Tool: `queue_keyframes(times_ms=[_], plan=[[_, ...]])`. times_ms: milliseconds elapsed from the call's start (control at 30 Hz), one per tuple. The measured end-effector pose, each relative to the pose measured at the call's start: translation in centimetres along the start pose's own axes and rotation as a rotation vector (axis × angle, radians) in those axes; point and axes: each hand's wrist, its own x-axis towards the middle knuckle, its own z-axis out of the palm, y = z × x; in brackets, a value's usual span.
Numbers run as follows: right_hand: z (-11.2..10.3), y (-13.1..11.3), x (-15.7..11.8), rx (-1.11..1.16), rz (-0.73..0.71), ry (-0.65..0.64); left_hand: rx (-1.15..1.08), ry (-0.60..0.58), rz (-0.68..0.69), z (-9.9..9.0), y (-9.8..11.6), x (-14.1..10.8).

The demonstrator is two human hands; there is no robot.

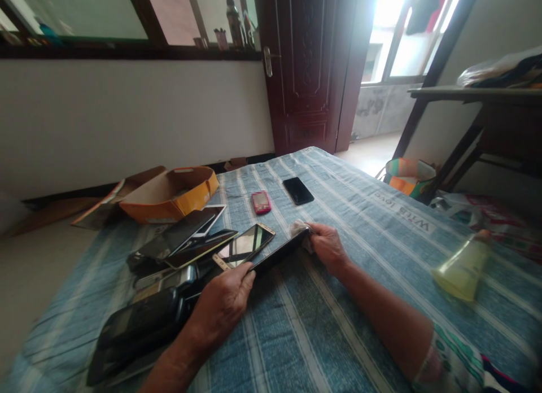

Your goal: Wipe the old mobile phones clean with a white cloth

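My left hand (226, 297) is closed on the near end of a flat black device (282, 253), a phone or tablet seen nearly edge-on. My right hand (330, 247) pinches a crumpled white cloth or tissue (300, 229) against the device's far end. Just behind the device lies a gold-framed phone (245, 246), screen up. Farther back are a small pink phone (261, 202) and a black phone (298, 191). Left of my left hand, a pile of dark devices includes a black handset-like one (139, 319) and a flat black one (173, 235).
An open orange cardboard box (169, 204) sits at the bed's far left edge. A yellowish translucent cup-like container (461, 269) is on the right of the striped blue sheet (359, 319). Beyond stand a dark red door (305, 71) and, at right, a desk (474, 94).
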Motion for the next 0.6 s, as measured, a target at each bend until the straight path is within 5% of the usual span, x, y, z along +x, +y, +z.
queue_keyframes(times_ms=[600], plan=[[0.4,-0.3,-0.4,0.011,0.020,0.005,0.326,-0.237,-0.010,2.0,7.3,6.6]])
